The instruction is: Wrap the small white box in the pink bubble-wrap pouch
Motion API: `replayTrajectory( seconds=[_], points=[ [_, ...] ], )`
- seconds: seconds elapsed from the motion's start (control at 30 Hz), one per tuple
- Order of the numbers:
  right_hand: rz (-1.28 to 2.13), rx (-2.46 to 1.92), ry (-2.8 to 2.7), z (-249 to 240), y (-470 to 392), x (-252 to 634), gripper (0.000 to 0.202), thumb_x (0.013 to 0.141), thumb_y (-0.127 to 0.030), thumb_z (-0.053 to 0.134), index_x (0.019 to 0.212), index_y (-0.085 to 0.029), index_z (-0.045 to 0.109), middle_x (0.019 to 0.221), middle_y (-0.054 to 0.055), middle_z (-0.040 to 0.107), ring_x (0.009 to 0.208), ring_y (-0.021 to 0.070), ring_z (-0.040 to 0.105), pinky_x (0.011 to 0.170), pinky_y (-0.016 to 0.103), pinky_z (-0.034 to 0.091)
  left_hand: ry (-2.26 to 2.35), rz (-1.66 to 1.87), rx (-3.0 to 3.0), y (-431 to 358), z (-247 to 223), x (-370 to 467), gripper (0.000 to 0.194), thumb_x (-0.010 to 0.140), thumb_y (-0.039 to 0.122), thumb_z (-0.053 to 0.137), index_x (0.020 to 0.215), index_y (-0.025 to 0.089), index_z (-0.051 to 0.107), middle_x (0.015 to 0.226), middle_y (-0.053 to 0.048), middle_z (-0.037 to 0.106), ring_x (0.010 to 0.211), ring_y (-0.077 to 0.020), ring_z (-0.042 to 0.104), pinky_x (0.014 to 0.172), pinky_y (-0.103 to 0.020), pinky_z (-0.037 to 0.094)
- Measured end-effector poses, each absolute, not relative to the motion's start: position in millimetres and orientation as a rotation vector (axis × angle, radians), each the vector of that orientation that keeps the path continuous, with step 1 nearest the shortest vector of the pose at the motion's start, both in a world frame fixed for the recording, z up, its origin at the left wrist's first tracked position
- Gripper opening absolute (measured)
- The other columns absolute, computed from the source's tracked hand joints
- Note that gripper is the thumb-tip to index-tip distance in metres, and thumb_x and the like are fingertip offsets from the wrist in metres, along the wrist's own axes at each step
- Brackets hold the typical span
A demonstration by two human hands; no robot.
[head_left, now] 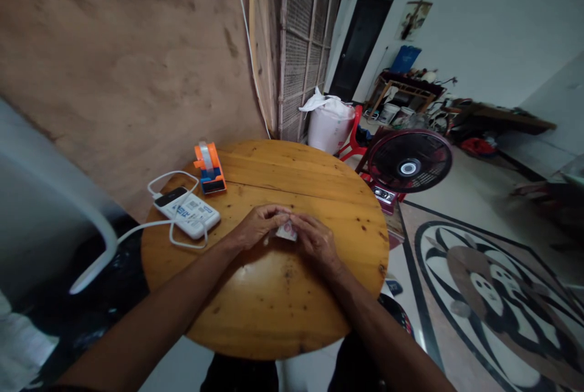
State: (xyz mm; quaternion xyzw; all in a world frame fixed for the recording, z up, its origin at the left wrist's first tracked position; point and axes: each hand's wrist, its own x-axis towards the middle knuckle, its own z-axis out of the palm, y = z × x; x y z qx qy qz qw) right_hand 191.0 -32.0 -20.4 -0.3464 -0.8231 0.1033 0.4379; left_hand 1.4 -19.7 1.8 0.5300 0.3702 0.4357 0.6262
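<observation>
Both of my hands meet over the middle of a round wooden table (pixel 292 313). Between them is a small, pale packet (pixel 286 231) with a reddish mark on it. My left hand (pixel 261 226) has its fingers closed on the packet's upper left side. From the other side, my right hand (pixel 317 240) holds it, thumb and fingers pressed together near the top edge. The fingers partly cover the packet, and its printing is too small to read.
An orange and blue tape dispenser (pixel 210 168) stands at the table's back left. Nearer lies a white power bank (pixel 194 217) with looped white cables. Beyond the table's right edge is a dark red fan (pixel 409 162), with a white sack (pixel 329 127) behind.
</observation>
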Motion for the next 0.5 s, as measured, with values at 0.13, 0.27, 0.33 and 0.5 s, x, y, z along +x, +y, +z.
replayTrajectory(
  seconds=[0.13, 0.27, 0.33, 0.5],
  points=[
    [0.191, -0.850, -2.125, -16.2, -34.3, 193.6, 0.034, 0.092, -0.016, 0.047, 0.121, -0.027, 0.062, 0.123, 0.008, 0.064, 0.110, 0.0161, 0.062, 0.090, 0.032, 0.053, 0.821, 1.008, 1.178, -15.9, -1.0, -0.7, 0.033, 0.072, 0.040, 0.072, 0.095, 0.016, 0.070, 0.087, -0.004, 0.070, 0.075, -0.0149, 0.062, 0.073, -0.027, 0.049],
    [0.161, -0.822, -2.193, -8.7, -37.4, 194.8, 0.038, 0.090, -0.014, 0.046, 0.123, -0.027, 0.060, 0.128, 0.008, 0.060, 0.112, 0.0160, 0.060, 0.090, 0.031, 0.053, 0.814, 1.011, 1.171, -12.6, -4.4, -2.6, 0.034, 0.072, 0.041, 0.071, 0.096, 0.017, 0.071, 0.087, -0.003, 0.070, 0.074, -0.0155, 0.063, 0.072, -0.027, 0.049],
    [0.152, -0.837, -2.208, -7.1, -38.3, 195.2, 0.040, 0.089, -0.013, 0.047, 0.124, -0.027, 0.059, 0.127, 0.008, 0.060, 0.113, 0.0166, 0.060, 0.090, 0.032, 0.053, 0.808, 1.008, 1.167, -11.9, -5.4, -2.8, 0.034, 0.072, 0.040, 0.071, 0.096, 0.017, 0.071, 0.087, -0.004, 0.070, 0.074, -0.0155, 0.063, 0.072, -0.027, 0.049],
    [0.122, -0.866, -2.235, -11.6, -37.0, 197.7, 0.041, 0.089, -0.013, 0.045, 0.126, -0.028, 0.057, 0.130, 0.008, 0.058, 0.115, 0.0175, 0.059, 0.092, 0.033, 0.052, 0.792, 1.004, 1.168, -11.4, -6.5, -3.0, 0.031, 0.073, 0.040, 0.071, 0.095, 0.018, 0.071, 0.087, -0.003, 0.071, 0.074, -0.0147, 0.063, 0.072, -0.027, 0.049]
  ],
)
